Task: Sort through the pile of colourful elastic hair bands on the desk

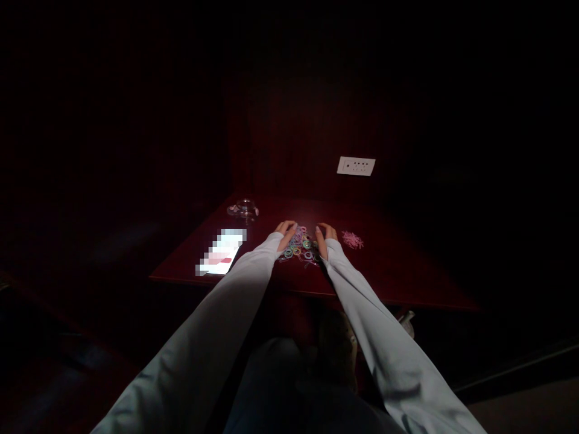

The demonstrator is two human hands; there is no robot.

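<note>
A loose pile of small coloured loops that look like hair ties [298, 247], in pink, purple, green and yellow, lies on the dark red table near its front edge. My left hand [285, 232] rests along the left side of this pile, its fingers stretched forward and slightly bent. On the opposite side, my right hand [325, 238] is open too, with the thumb apart from the fingers. Both hands lie close against the pile and neither grips a piece. Just right of my right hand sits a smaller heap of thin pink pieces [352, 240], too small to make out.
A lit phone [224, 252], its screen blurred out, lies on the left of the table [389, 271]. Behind it stands a clear round container [245, 207] with small pinkish bits beside it. A white socket plate [356, 166] is on the back wall. The surroundings are very dark.
</note>
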